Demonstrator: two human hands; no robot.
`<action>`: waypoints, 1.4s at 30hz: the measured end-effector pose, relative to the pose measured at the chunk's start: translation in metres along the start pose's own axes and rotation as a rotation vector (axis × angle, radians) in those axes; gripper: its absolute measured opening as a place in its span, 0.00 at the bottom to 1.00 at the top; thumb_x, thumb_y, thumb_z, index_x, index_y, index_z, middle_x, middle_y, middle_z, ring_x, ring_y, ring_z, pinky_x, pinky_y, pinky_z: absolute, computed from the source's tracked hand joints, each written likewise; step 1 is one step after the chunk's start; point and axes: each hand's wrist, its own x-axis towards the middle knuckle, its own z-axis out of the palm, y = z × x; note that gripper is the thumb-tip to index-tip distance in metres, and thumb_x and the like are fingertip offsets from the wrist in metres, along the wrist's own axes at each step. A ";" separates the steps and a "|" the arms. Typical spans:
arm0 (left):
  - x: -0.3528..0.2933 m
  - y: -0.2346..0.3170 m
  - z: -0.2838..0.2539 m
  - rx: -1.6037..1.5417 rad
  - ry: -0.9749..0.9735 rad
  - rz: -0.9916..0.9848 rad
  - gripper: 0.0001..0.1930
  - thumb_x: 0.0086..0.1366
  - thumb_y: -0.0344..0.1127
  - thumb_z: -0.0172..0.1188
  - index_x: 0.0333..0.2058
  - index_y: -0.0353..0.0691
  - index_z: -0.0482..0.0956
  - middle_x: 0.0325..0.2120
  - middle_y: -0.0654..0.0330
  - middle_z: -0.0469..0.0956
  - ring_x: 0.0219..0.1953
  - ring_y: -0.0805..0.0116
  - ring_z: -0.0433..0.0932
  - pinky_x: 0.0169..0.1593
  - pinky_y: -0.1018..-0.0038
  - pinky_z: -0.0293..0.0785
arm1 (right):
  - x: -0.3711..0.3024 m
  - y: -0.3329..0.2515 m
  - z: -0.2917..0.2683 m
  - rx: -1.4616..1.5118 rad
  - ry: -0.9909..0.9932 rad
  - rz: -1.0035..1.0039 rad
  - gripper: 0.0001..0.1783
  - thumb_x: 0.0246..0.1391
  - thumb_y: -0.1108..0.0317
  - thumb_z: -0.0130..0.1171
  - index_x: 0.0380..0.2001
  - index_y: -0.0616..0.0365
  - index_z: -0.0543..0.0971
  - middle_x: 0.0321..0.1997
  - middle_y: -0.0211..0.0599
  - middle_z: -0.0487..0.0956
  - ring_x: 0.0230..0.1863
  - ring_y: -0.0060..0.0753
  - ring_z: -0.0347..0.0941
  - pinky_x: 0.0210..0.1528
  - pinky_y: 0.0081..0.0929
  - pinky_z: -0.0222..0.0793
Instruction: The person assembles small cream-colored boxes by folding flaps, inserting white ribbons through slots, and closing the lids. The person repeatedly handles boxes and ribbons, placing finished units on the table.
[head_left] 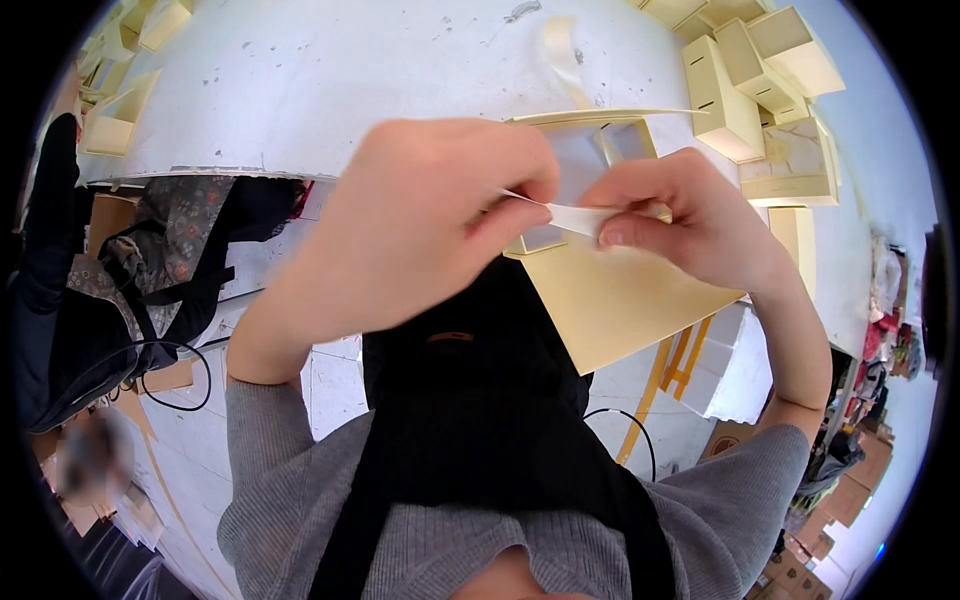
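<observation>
A short white strip (578, 219) is stretched between my two hands, above a pale yellow box. My left hand (440, 200) pinches one end between thumb and fingers. At the other end, my right hand (690, 215) is closed on the strip in the same way. Below them lies the pale yellow box (645, 138), open, with a broad flat panel (625, 300) spread toward me over the table edge. Another whitish strip (607, 148) shows inside the box. My hands hide part of its near side.
More pale yellow boxes (728, 95) are stacked at the right of the white table (330, 80), and others (120, 115) stand at the far left. A pale ribbon-like strip (563, 55) lies beyond the box. To the left sits another person in dark clothing (85, 310).
</observation>
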 end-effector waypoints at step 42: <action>-0.002 -0.083 0.069 -0.225 0.427 -0.182 0.09 0.62 0.36 0.63 0.34 0.35 0.81 0.22 0.57 0.82 0.23 0.72 0.82 0.27 0.78 0.75 | 0.057 0.030 0.039 0.097 0.038 0.691 0.18 0.55 0.65 0.46 0.19 0.66 0.76 0.15 0.41 0.75 0.16 0.31 0.72 0.28 0.30 0.69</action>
